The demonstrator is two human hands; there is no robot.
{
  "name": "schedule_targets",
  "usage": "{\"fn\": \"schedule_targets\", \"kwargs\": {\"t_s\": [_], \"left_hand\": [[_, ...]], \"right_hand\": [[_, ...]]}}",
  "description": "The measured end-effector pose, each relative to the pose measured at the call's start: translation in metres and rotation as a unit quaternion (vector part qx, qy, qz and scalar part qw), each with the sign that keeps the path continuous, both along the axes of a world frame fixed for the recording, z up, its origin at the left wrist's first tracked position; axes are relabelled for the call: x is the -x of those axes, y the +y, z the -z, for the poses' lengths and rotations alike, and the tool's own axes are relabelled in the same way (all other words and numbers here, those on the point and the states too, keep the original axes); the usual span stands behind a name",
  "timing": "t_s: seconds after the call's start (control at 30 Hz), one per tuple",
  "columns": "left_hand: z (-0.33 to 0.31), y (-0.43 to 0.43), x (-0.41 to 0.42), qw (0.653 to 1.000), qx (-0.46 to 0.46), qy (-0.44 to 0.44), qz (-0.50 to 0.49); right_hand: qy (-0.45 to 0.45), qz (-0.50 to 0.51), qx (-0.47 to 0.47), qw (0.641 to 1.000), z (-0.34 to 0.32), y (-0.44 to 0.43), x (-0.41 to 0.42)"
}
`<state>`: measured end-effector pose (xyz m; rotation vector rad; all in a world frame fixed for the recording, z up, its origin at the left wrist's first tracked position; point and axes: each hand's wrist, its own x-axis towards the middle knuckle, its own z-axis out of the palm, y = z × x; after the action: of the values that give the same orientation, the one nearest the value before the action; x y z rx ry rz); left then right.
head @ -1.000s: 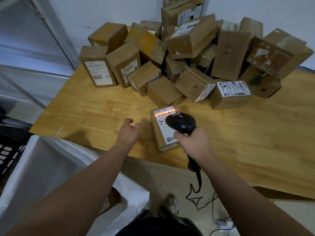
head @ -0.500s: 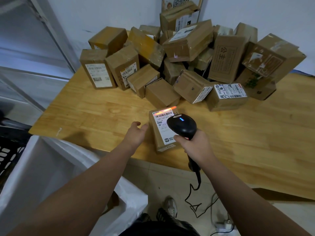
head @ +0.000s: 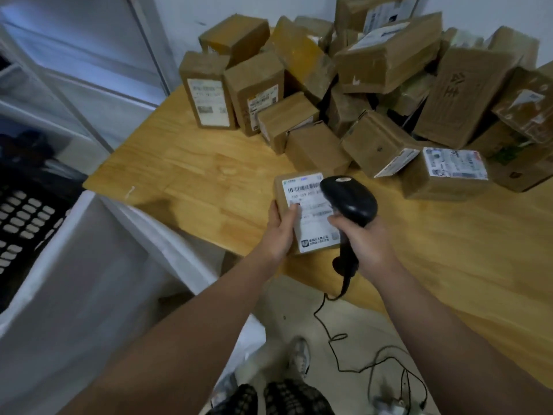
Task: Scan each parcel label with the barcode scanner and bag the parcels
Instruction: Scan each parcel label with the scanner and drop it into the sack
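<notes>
So, far left: black crate [head: 24, 217] with slotted holes, partly hidden behind the white bag [head: 89, 265], which stands open beside the surface's [head: 185, 172] near-left corner. Grey shelving [head: 74, 85] behind, against the wall.

Left hand [head: 281, 232] grips a small parcel [head: 308, 211] by its left edge, thumb lying on the white label [head: 314, 217], fingers wrapped under. Parcel sits at the near edge of the surface; whether lifted or resting, cannot tell. Label faces up, barcode near its far end, print blurred.

Right hand [head: 365, 238] closed around the handle of the black scanner [head: 348, 202]; scanner head sits over the label's right side, covering part of it. Scanner cable [head: 335, 333] hangs from the handle and loops across the floor toward something blurred at the bottom edge.

Behind, a pile [head: 374, 85] of brown cardboard boxes fills the far part of the surface, stacked and tilted against the wall. At its left end, two boxes stand upright with labels facing the camera. At the pile's right front a box [head: 446, 172] lies with a white label on top, well apart from the held parcel.

Bottom centre: checked trousers and a shoe [head: 299, 357] on the floor.
</notes>
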<state>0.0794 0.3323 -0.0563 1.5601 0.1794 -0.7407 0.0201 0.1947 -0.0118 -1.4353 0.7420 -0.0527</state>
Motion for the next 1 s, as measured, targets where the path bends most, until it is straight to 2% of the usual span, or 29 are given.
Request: {"fn": "schedule_targets", "kwargs": {"t_s": [0.1, 0.27, 0.43, 0.53, 0.7, 0.8, 0.87, 1.0], "left_hand": [[-0.008, 0.044, 0.023, 0.997, 0.035, -0.062, -0.032], [-0.025, 0.161, 0.057, 0.986, 0.008, -0.147, -0.074], [-0.008, 0.274, 0.086, 0.968, -0.147, -0.195, -0.059], [0.025, 0.316, 0.100, 0.951, -0.254, -0.175, -0.020], [0.105, 0.330, 0.108, 0.881, -0.444, -0.147, 0.070], [0.159, 0.333, 0.102, 0.818, -0.533, -0.142, 0.165], [0.191, 0.332, 0.095, 0.787, -0.557, -0.140, 0.225], [0.251, 0.323, 0.083, 0.753, -0.566, -0.136, 0.307]], "right_hand": [[-0.048, 0.012, -0.013, 0.999, -0.002, 0.033, 0.020], [-0.077, -0.018, -0.007, 0.997, 0.010, 0.120, 0.052], [-0.011, -0.107, 0.037, 0.993, 0.032, 0.198, 0.064], [0.044, -0.175, 0.073, 0.981, 0.054, 0.226, 0.068], [0.105, -0.256, 0.170, 0.946, 0.119, 0.252, 0.076], [0.145, -0.282, 0.225, 0.922, 0.157, 0.260, 0.078], [0.165, -0.285, 0.252, 0.910, 0.181, 0.265, 0.081], [0.170, -0.292, 0.270, 0.902, 0.225, 0.272, 0.083]]}}
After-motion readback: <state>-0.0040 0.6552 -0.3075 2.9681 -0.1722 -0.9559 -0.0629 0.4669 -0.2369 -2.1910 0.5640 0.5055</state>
